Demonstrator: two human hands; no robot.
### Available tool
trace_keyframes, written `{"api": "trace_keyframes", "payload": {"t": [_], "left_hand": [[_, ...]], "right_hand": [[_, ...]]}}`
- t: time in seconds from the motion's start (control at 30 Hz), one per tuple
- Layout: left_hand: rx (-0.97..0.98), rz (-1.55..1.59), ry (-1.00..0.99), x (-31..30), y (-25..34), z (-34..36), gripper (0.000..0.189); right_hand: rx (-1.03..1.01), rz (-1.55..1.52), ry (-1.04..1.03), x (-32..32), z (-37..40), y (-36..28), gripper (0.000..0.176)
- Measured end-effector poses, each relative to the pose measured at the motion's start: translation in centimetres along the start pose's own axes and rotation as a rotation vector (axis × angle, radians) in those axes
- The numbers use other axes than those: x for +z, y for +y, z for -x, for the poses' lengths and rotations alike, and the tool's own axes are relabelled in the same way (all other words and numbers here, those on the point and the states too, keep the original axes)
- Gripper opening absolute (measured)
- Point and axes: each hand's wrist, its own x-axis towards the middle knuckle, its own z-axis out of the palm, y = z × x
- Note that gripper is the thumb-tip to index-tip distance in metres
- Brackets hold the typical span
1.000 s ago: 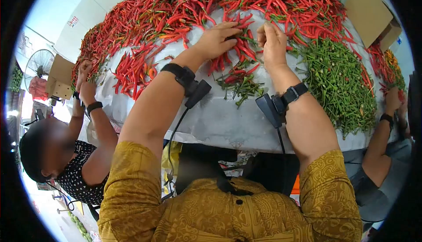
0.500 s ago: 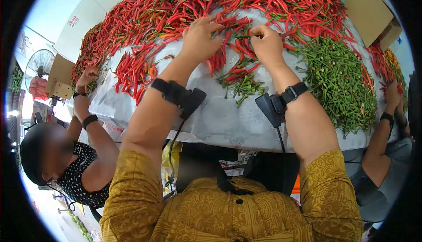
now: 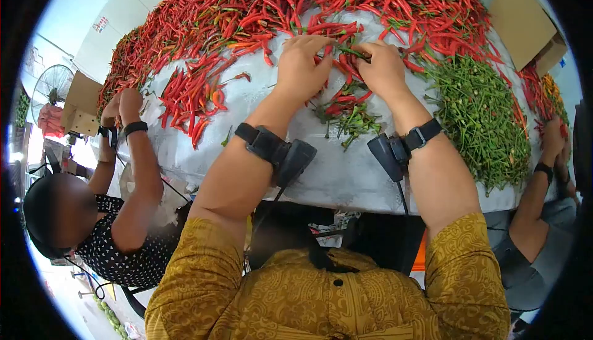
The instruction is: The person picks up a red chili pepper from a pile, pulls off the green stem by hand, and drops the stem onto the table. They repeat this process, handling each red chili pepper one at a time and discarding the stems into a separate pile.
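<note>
Both my hands are over the middle of the table, close to each other. My left hand [image 3: 302, 65] is bent with its fingertips at a few red chilies [image 3: 333, 29]; what lies under the fingers is hidden. My right hand [image 3: 381, 68] is closed, thumb and fingers pinched near a green chili stem, and what it grips is too small to make out. Below them lies a small heap of green stems [image 3: 359, 122] with some red chilies. A bunch of red chilies [image 3: 182, 96] is to the left.
A large pile of red chilies [image 3: 272, 0] runs along the far side. Green stems [image 3: 475, 117] are heaped at the right. Cardboard boxes [image 3: 522, 18] stand at the right and left. Co-workers' hands are at the table's left and right edges.
My left hand has moved right and slightly down, nearer to my right hand. Some chilies that were under my left hand have gone from there. The left co-worker's hands have come together.
</note>
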Motion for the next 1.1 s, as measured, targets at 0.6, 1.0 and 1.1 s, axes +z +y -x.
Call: {"api": "trace_keyframes", "payload": {"t": [0.6,1.0,1.1], "left_hand": [[0.119,0.067,0.019,0.3,-1.5,-0.4,0.016],[0.33,0.385,-0.135,0.1,0.6,-0.3,0.008],[0.31,0.378,-0.21,0.0,0.9,-0.3,0.008]], "right_hand": [[0.042,-0.573,-0.009,-1.7,-1.1,-1.8,0.019],[0.188,-1.149,-0.229,-4.3,1.1,-1.0,0.024],[0.201,-1.156,-0.198,-4.0,1.5,0.0,0.025]]}}
